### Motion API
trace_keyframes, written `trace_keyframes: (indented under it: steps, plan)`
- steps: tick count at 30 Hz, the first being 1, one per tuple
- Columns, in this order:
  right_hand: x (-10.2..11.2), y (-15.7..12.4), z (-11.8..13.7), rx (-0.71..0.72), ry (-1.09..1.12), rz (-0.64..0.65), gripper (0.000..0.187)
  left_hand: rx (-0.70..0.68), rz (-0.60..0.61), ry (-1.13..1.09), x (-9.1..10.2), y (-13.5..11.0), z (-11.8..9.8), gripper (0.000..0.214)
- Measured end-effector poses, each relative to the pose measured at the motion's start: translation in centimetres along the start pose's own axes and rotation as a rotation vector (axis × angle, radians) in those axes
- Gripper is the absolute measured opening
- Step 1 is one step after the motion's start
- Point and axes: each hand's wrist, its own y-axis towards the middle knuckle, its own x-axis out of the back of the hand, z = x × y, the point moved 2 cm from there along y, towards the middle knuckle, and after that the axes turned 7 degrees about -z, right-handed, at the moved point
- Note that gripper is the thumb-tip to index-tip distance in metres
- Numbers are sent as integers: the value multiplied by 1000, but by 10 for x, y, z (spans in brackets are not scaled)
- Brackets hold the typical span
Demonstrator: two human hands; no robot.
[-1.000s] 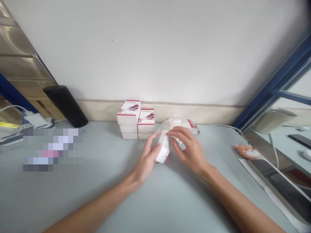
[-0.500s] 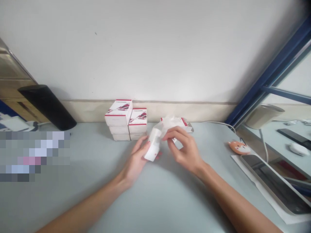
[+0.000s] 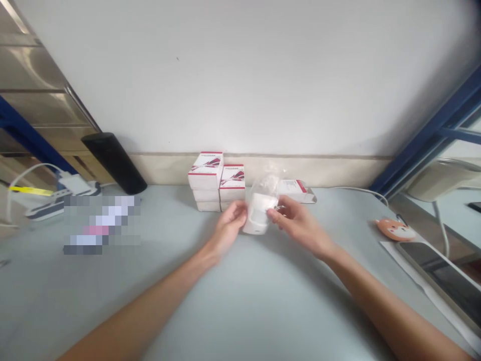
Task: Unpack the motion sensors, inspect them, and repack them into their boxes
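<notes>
A small white item in a clear plastic bag [image 3: 258, 210] stands upright just above the grey table [image 3: 240, 301], held between both hands. My left hand [image 3: 228, 230] pinches its left side with thumb and fingers. My right hand [image 3: 296, 225] grips its right side, fingers curled. The bag's loose top rises above the item. Behind the hands sit two stacks of white and red boxes [image 3: 216, 181], and an open white and red box [image 3: 297, 190] lies on its side to their right.
A black cylinder [image 3: 112, 163] leans at the back left beside a white power strip [image 3: 56, 200] with cables. At the right lie an orange animal-shaped object [image 3: 395, 229], a white cable [image 3: 356, 193] and a dark tablet [image 3: 439, 273] on white paper. A white wall stands behind.
The bagged item has gone from tilted to upright and a little farther from me. Both hands have shifted to grip its two sides. The camera view has swung to the left.
</notes>
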Motion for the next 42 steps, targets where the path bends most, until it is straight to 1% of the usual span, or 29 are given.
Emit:
trace_keyframes:
  steps: [2, 3, 6, 8, 9, 11, 16, 20, 23, 25, 27, 29, 31, 32, 33, 34, 36, 39, 40, 42]
  plan:
    - [3, 1, 0, 32, -18, -13, 39, -87, 4, 125, 1, 3, 0, 18]
    - [4, 1, 0, 36, -36, 0, 38, -118, -5, 163, 2, 3, 0, 21]
    - [5, 4, -4, 52, -98, 67, 32, -176, -39, 173, 3, -1, -4, 49]
    - [5, 5, -8, 75, -145, 111, 27, -206, 3, 163, 3, -7, -8, 64]
    - [5, 5, -11, 89, -168, 125, 26, -208, 44, 178, 3, -9, -10, 67]
    - [6, 5, -15, 111, -218, 144, 26, -202, 114, 256, 4, -12, -13, 65]
    - [15, 5, -20, 145, -411, 179, 28, -235, 190, 495, 7, -5, -13, 45]
    - [17, 4, -16, 171, -354, 184, 34, -245, 188, 619, 10, -2, -10, 42]
    - [12, 4, -20, 167, -404, 164, 23, -274, 193, 671, 9, -3, -7, 47]
    - [8, 3, -25, 196, -445, 170, 14, -300, 203, 677, 8, -3, -4, 50]
    - [6, 3, -28, 240, -459, 178, 12, -310, 206, 658, 8, -2, -1, 49]
    - [6, 2, -29, 271, -462, 195, 21, -301, 192, 614, 9, -1, 1, 46]
    - [6, 1, -28, 282, -472, 218, 38, -283, 175, 573, 9, 0, 2, 43]
    - [6, 1, -27, 280, -481, 227, 44, -279, 172, 573, 9, 0, 1, 43]
    - [5, 0, -27, 272, -495, 228, 47, -282, 174, 586, 8, -2, -1, 43]
    - [5, 0, -26, 261, -510, 223, 46, -294, 179, 609, 6, -3, -4, 45]
    - [3, -1, -26, 254, -532, 215, 37, -326, 183, 654, 3, -8, -11, 52]
    - [1, -1, -24, 289, -536, 214, 24, -327, 105, 636, 0, -14, -20, 74]
    - [1, -1, -23, 303, -541, 211, 20, -307, 75, 618, -1, -14, -21, 76]
    - [4, -1, -20, 316, -543, 202, 12, -251, 42, 550, -2, -12, -21, 67]
